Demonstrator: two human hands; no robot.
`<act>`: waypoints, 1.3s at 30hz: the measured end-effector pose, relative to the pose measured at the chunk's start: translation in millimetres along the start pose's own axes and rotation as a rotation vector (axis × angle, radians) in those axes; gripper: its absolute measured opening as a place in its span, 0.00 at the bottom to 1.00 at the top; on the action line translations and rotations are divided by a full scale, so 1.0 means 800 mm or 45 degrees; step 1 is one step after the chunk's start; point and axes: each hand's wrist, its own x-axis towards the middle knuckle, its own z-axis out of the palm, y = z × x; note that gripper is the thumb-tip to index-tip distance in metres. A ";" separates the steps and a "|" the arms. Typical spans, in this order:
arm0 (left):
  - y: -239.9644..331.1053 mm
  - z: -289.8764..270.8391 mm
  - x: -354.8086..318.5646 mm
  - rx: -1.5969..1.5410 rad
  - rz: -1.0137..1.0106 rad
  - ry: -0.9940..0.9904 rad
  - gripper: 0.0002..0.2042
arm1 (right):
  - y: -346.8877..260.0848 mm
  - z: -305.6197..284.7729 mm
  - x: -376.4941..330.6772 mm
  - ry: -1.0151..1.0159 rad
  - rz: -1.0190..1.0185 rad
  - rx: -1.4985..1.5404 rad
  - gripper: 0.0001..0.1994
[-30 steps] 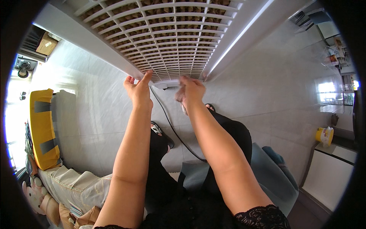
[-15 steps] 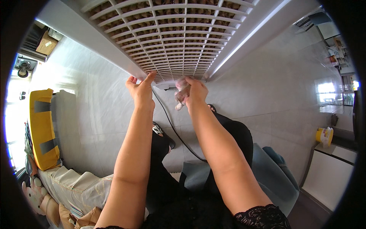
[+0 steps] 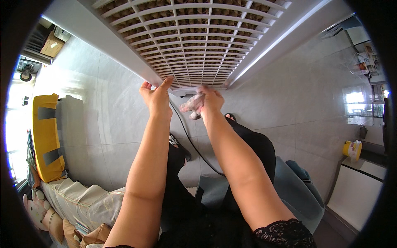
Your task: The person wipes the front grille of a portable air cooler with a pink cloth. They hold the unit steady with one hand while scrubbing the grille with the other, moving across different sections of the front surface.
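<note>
In front of me stands a tall white appliance (image 3: 118, 47), like an air cooler, with a white grille (image 3: 192, 22) over a brown honeycomb pad. My left hand (image 3: 158, 99) grips its lower left edge, thumb on the front and fingers around the side. Bunched in my right hand (image 3: 212, 101) is a pale pinkish-grey cloth (image 3: 191, 104), just below the grille's lower edge. The right fingers are somewhat blurred, and whether the cloth touches the appliance I cannot tell.
A black cable (image 3: 186, 134) runs from beneath the appliance across the grey tiled floor (image 3: 120, 124), between my feet. On the left are a yellow and grey panel-like thing (image 3: 45, 138) and a covered sofa (image 3: 89, 200). A yellow tub (image 3: 351, 149) stands on a white cabinet (image 3: 355, 194) at right.
My right hand has turned a little, and the cloth now sticks out further left. The left hand keeps its grip on the edge. The whole view has shifted slightly.
</note>
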 end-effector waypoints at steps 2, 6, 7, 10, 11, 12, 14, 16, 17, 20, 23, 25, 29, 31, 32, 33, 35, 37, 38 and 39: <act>-0.001 0.004 0.002 0.007 -0.003 -0.007 0.40 | 0.007 0.000 0.009 0.054 0.043 0.045 0.07; 0.008 0.002 -0.003 0.080 -0.037 0.028 0.41 | -0.025 0.003 -0.003 0.215 0.307 0.325 0.08; 0.011 0.005 -0.005 0.094 -0.056 0.027 0.42 | -0.020 0.003 0.001 0.251 0.196 0.303 0.08; 0.006 0.005 0.002 0.053 -0.042 0.021 0.42 | -0.005 -0.005 0.017 0.190 0.095 0.083 0.10; 0.003 0.002 0.003 0.043 -0.053 0.011 0.42 | 0.000 -0.014 0.019 0.048 0.169 -0.113 0.11; 0.002 -0.002 0.006 0.034 -0.058 0.004 0.42 | -0.001 -0.014 0.012 -0.100 0.245 -0.309 0.11; 0.001 -0.003 0.008 0.038 -0.067 0.008 0.43 | -0.001 -0.007 0.000 -0.072 0.279 -0.187 0.10; 0.005 0.003 0.003 0.072 -0.076 0.026 0.43 | -0.002 -0.012 0.004 0.125 0.202 -0.001 0.06; 0.005 0.004 0.002 0.074 -0.078 0.019 0.43 | 0.018 -0.028 0.038 0.113 0.137 0.178 0.05; 0.001 -0.003 0.010 0.071 -0.063 0.020 0.43 | 0.015 -0.027 0.036 0.048 0.078 0.089 0.06; -0.005 -0.003 0.012 0.052 -0.050 0.007 0.42 | 0.020 -0.017 0.017 -0.044 0.074 -0.042 0.07; 0.010 0.004 -0.001 0.072 -0.056 0.034 0.41 | 0.015 -0.015 0.027 0.122 0.050 0.044 0.08; 0.006 -0.002 0.004 0.074 -0.077 0.007 0.40 | 0.014 -0.010 0.020 0.177 0.056 0.128 0.07; 0.007 0.003 0.000 0.057 -0.082 0.007 0.40 | 0.016 -0.015 0.019 0.038 0.088 0.082 0.07; 0.010 0.004 -0.003 0.055 -0.087 0.013 0.40 | 0.022 -0.021 0.027 -0.019 0.102 0.018 0.07; 0.015 0.005 -0.005 0.052 -0.090 0.016 0.40 | 0.020 -0.020 0.028 -0.076 0.113 -0.044 0.07; 0.015 0.006 -0.004 0.036 -0.087 0.005 0.40 | 0.013 -0.022 0.033 0.045 0.226 -0.057 0.08; 0.006 -0.001 0.003 0.015 -0.071 0.004 0.40 | -0.001 -0.005 0.014 0.207 0.291 -0.047 0.08; 0.006 -0.002 0.003 0.025 -0.071 0.015 0.41 | -0.012 0.008 -0.002 0.316 0.290 -0.027 0.08; 0.008 0.000 0.002 0.033 -0.072 0.014 0.41 | -0.013 0.010 -0.003 0.351 0.248 0.013 0.08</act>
